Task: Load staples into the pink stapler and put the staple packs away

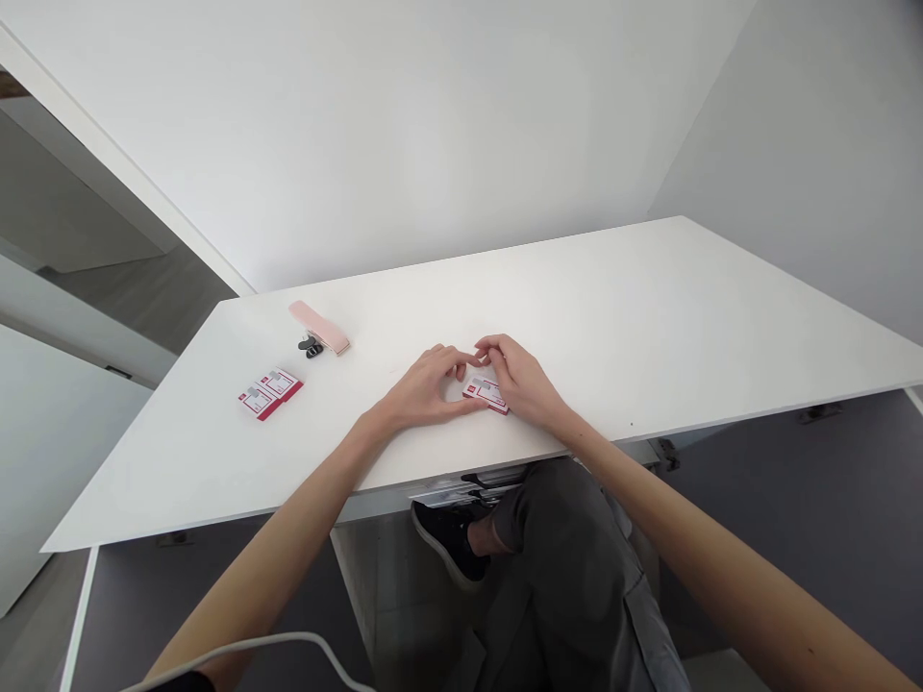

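A small white and red box (486, 391), which looks like a staple box, lies on the table between my hands. My left hand (431, 384) reaches it from the left, its thumb along the box's near edge and its fingers curved round toward the far side. Over the right end of the box is my right hand (520, 380), fingers bent and hiding that part. The fingertips of both hands meet just beyond the box; anything tiny between them cannot be made out.
Two similar white and red boxes (270, 393) lie side by side at the left. Behind them are a pink stapler (321, 328) and a small black object (311, 346), perhaps a staple remover. The white table (612, 317) meets a wall at the back. A white cable (288, 636) crosses below.
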A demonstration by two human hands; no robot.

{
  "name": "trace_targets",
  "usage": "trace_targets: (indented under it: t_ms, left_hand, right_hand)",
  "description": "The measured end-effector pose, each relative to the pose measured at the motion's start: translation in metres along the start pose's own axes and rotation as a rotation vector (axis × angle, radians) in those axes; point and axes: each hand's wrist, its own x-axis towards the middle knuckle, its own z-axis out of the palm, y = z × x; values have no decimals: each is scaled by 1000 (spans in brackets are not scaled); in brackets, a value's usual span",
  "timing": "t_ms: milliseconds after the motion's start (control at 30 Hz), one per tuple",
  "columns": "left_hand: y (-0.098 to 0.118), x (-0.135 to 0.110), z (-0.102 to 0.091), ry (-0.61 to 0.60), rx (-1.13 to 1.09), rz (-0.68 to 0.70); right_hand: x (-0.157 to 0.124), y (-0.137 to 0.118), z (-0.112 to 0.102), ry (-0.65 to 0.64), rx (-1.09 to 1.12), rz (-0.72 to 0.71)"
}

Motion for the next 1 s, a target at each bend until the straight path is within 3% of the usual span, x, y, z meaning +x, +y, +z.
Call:
trace_targets:
  t_ms: [167, 367, 533, 700, 833, 900, 1000]
  left_hand:
    - [2, 1, -3, -31, 63, 3]
    - [2, -16, -3, 107, 166, -118]
    - [3, -63, -20, 212, 351, -308]
    - [1, -127, -58, 339, 516, -641]
    - [-3, -160, -78, 438, 639, -877]
    - [-4, -167, -78, 476, 668, -899]
    - [-2, -167, -71, 433, 671, -774]
  right_hand:
    - [1, 4, -2, 152, 103, 90]
    - [-1, 2, -3, 193, 139, 127]
    - [-5, 0, -5, 154, 149, 144]
    - [-7, 0, -6, 116, 151, 112]
    - [-8, 1, -5, 105, 157, 99]
    - [-9, 2, -5, 98, 160, 94]
    - [-10, 1, -5, 90, 153, 97]
